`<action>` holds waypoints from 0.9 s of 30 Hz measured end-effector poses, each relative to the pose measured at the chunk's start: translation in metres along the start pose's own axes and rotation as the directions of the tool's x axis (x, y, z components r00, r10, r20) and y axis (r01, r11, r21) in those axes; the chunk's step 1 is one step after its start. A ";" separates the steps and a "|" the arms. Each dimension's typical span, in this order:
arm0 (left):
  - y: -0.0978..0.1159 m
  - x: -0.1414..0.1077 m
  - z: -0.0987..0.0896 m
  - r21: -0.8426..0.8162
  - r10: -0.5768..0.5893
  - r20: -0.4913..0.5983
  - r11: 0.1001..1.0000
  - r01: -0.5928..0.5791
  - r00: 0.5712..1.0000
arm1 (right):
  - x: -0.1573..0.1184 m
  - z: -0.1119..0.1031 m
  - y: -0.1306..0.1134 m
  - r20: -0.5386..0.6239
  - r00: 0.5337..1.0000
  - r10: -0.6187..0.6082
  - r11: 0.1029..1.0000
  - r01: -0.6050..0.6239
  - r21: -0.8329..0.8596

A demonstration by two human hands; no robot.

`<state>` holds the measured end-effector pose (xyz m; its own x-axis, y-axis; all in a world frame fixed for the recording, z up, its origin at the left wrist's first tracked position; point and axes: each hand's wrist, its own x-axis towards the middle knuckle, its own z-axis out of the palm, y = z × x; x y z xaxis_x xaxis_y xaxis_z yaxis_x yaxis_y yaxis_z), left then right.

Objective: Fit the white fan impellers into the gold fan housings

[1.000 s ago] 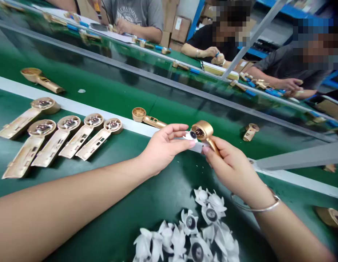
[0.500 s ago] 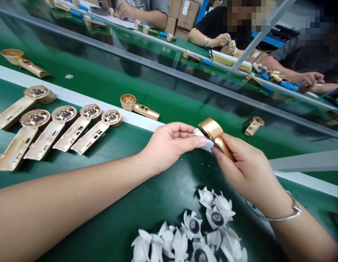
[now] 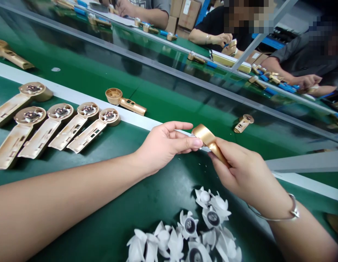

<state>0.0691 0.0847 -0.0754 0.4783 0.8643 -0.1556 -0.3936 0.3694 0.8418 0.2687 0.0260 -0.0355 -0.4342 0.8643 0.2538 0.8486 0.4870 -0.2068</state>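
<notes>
My right hand (image 3: 239,165) grips the handle of a gold handheld-fan housing (image 3: 205,134), its round ring tilted toward my left hand. At the open side of that ring, my left hand (image 3: 162,149) has thumb and fingers closed on a white piece (image 3: 193,135), which looks like a fan blade but is mostly hidden; the index finger sticks out past the ring. Below both hands lies a pile of white fan blades (image 3: 189,223), several with dark hubs showing. To the left, several gold housings (image 3: 59,111) with motors in their rings lie in a row, hollow side up.
Beyond the white edge strip (image 3: 136,118) runs a green belt (image 3: 169,102) carrying more gold housings, one near the middle (image 3: 126,102) and one at right (image 3: 243,123). A grey metal bar (image 3: 307,160) juts in at right. Co-workers (image 3: 212,36) sit across the line.
Both hands and the gold housing have shifted slightly left, and the ring now covers more of the white piece. Housings on the belt have moved left.
</notes>
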 end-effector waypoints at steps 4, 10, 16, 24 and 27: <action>0.001 0.000 0.003 0.084 0.002 0.013 0.996 -0.003 1.000 | 0.003 -0.005 0.004 0.019 0.998 0.068 0.997 -0.068 0.024; -0.002 -0.017 0.008 0.634 0.134 0.462 0.642 -0.432 0.877 | 0.013 0.013 0.046 -0.037 0.957 0.288 0.938 -0.290 -0.190; 0.000 -0.021 0.006 0.617 -0.087 0.778 0.291 -0.731 0.622 | -0.007 -0.014 0.063 -0.064 0.962 0.266 0.928 -0.273 -0.252; -0.003 -0.016 0.009 0.660 -0.073 0.719 0.383 -0.646 0.691 | -0.117 -0.045 0.036 0.086 0.931 0.354 0.931 -0.343 -0.125; -0.001 -0.019 0.011 0.674 -0.056 0.703 0.370 -0.639 0.709 | -0.139 -0.035 0.030 0.089 0.963 0.255 0.956 -0.237 -0.175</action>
<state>0.0687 0.0641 -0.0672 0.9132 0.3518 0.2058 0.0775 -0.6457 0.7596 0.3652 -0.0835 -0.0441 -0.2290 0.9675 0.1074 0.9666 0.2391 -0.0927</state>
